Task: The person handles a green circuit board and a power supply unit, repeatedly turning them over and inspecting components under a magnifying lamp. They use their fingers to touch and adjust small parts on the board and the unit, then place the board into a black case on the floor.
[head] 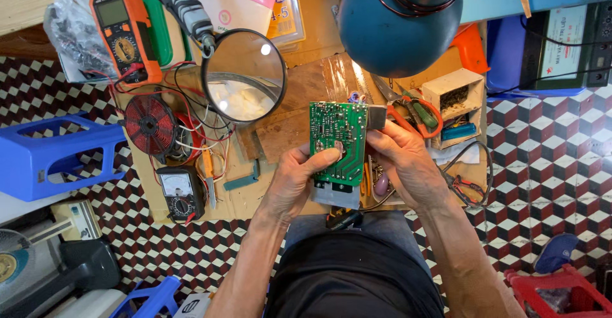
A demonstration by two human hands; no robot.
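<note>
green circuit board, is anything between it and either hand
Nothing visible. The left hand grips the green circuit board directly, thumb pressed on its face, and the right hand holds its right edge. The magnifying glass and blue lamp sit farther up the bench, clear of both.

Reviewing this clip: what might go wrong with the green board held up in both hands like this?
The circuit board is held off the bench by the left hand and right hand alone; a slip could drop it onto the pliers and small parts below. Fingers pressing its solder side may get pricked. The lamp head hangs close above, so lifting the board risks a bump.
</note>
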